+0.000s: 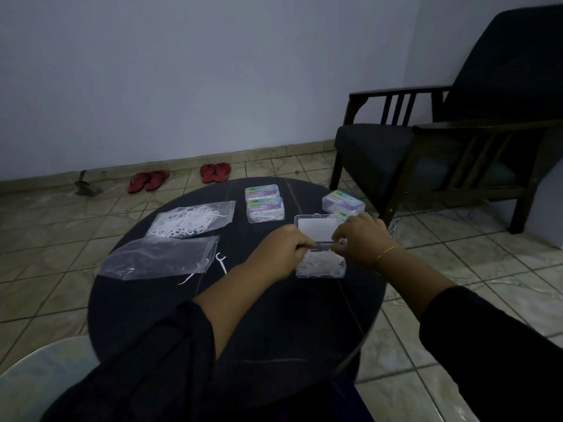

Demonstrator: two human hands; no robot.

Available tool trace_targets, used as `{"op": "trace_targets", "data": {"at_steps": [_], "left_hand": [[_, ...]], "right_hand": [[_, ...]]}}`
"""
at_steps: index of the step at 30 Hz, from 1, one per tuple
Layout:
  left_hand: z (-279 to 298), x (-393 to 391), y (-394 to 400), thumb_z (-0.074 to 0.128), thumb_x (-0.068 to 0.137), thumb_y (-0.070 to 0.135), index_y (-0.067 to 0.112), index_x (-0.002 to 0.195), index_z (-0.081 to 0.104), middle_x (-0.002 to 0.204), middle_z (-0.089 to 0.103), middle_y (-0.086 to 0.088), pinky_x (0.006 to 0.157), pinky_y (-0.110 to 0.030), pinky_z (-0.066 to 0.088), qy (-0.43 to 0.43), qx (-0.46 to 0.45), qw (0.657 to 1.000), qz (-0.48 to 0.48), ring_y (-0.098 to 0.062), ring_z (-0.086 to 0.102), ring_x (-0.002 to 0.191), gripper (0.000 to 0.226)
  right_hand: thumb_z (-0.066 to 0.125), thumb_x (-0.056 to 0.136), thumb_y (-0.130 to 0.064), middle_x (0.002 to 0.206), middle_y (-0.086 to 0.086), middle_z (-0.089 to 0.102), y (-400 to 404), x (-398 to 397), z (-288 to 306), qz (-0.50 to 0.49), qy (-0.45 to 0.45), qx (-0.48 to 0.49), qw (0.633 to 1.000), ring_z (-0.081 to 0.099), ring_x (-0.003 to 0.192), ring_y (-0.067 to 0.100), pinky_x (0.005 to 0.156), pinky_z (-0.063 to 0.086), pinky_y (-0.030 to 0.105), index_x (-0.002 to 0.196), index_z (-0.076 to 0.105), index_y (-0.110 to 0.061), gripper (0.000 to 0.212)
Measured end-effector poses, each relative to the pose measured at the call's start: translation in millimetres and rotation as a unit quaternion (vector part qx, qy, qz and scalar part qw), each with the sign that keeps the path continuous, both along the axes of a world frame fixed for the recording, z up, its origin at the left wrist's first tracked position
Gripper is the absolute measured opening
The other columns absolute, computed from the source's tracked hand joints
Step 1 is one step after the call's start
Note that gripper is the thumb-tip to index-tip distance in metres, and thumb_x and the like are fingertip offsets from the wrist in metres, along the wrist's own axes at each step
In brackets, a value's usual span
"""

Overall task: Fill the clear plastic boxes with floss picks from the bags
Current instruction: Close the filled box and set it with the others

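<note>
I looked down on a round dark table (170, 300) in dim light. At its centre-right lay an open clear box (320, 266), its base heaped with white floss picks and its hinged lid (316, 228) standing open toward twelve o'clock. My left hand (285, 243) curled at the hinge line on the box's nine o'clock side, and my right hand (361, 236) curled at the three o'clock side. Both pinched the box where lid met base.

At ten o'clock lay a bag (192, 222) full of picks, and at nine o'clock a nearly empty bag (158, 257). Two loose picks (221, 261) lay just beside the empty one. At twelve o'clock sat two closed, filled boxes (265, 207) touching each other; at one o'clock was another closed box (343, 202).

I judged the box light, thin-walled and stiff, likely slippery, and easy to skid on the smooth top. The best hold seemed the short ends near the hinge, steadying the base while folding the lid. The picks looked featherlight and springy, so any standing proud could block the lid.
</note>
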State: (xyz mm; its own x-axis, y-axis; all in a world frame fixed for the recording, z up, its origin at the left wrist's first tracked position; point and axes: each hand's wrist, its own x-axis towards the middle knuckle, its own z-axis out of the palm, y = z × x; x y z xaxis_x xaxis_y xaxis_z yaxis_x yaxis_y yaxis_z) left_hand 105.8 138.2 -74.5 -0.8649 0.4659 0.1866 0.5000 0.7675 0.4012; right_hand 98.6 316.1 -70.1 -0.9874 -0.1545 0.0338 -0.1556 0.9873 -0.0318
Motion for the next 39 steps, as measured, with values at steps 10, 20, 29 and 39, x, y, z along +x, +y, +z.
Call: {"op": "trace_targets", "data": {"at_steps": [10,20,29,39], "left_hand": [[-21.2,-5.8,20.3,0.054,0.092,0.005,0.013,0.124,0.063,0.123,0.057,-0.006,0.095,-0.021,0.036,-0.015,0.035,0.999,-0.004,-0.018,0.052,0.114,0.033],[-42.5,18.5,-2.9,0.052,0.092,0.006,0.016,0.12,0.064,0.125,0.053,0.004,0.092,-0.015,0.039,0.031,0.13,0.99,0.034,-0.007,0.051,0.111,0.032],[-61.9,40.4,-77.1,0.053,0.09,0.004,0.009,0.122,0.063,0.124,0.059,-0.004,0.096,-0.012,0.029,0.064,0.093,0.977,0.18,-0.016,0.053,0.115,0.033],[-77.9,67.5,-125.9,0.048,0.094,0.017,0.009,0.134,0.053,0.144,0.044,-0.008,0.11,-0.033,0.029,0.036,-0.002,0.958,0.284,-0.02,0.039,0.134,0.041]], "right_hand": [[0.049,0.092,-0.048,0.114,0.002,0.054,11.4,5.0,-8.0,-0.001,-0.021,-0.026,0.999,0.041,0.112,0.021,0.094,0.034,0.037,0.105,0.066,-0.029,0.028],[0.045,0.096,-0.037,0.119,-0.003,0.056,-27.6,0.7,-4.7,0.069,0.068,-0.08,0.992,0.042,0.115,0.017,0.096,0.034,0.034,0.116,0.063,-0.03,0.028],[0.042,0.097,-0.032,0.12,0.0,0.054,-103.3,3.4,-10.6,0.152,0.034,-0.075,0.985,0.041,0.115,0.02,0.097,0.033,0.034,0.12,0.061,-0.025,0.03],[0.033,0.099,-0.04,0.136,0.007,0.041,-170.5,12.0,-50.3,0.176,-0.042,-0.002,0.984,0.033,0.124,0.028,0.099,0.027,0.04,0.144,0.034,-0.035,0.045]]}}
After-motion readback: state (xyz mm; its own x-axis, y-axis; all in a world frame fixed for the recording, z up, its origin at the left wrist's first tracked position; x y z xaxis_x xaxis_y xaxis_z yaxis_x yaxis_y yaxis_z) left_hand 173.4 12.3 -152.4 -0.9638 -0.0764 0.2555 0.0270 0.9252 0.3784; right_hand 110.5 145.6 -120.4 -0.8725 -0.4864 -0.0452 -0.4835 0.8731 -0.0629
